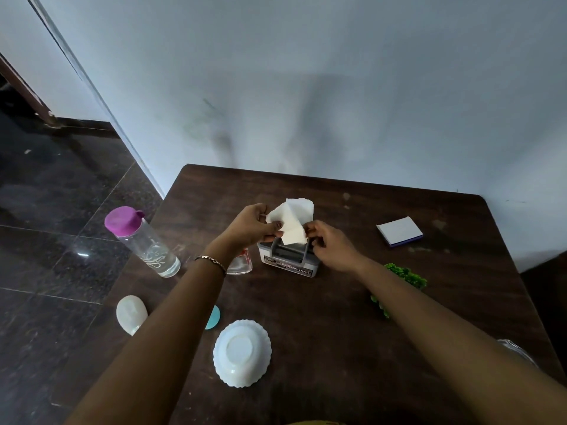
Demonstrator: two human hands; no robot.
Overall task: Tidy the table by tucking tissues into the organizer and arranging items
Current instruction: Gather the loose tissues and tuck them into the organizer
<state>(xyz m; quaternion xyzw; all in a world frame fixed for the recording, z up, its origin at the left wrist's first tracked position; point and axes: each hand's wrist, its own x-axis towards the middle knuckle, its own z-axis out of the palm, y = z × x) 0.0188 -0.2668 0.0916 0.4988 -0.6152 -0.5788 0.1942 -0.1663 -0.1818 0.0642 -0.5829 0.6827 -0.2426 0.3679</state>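
A white tissue [293, 219] stands folded above a small grey organizer box [288, 263] near the middle of the dark wooden table [337, 317]. My left hand [251, 223] pinches the tissue's left edge. My right hand [329, 243] holds its lower right corner at the box's top slot. The tissue's lower end dips into the box opening. A bracelet sits on my left wrist.
A clear bottle with a purple cap [141, 240] stands at the table's left edge, a small glass [242, 262] beside the box. An upturned white bowl [242, 352], a teal disc [213, 317], a white egg-shaped object [131, 314], a green plant [405, 279], a notepad [399, 231] lie around.
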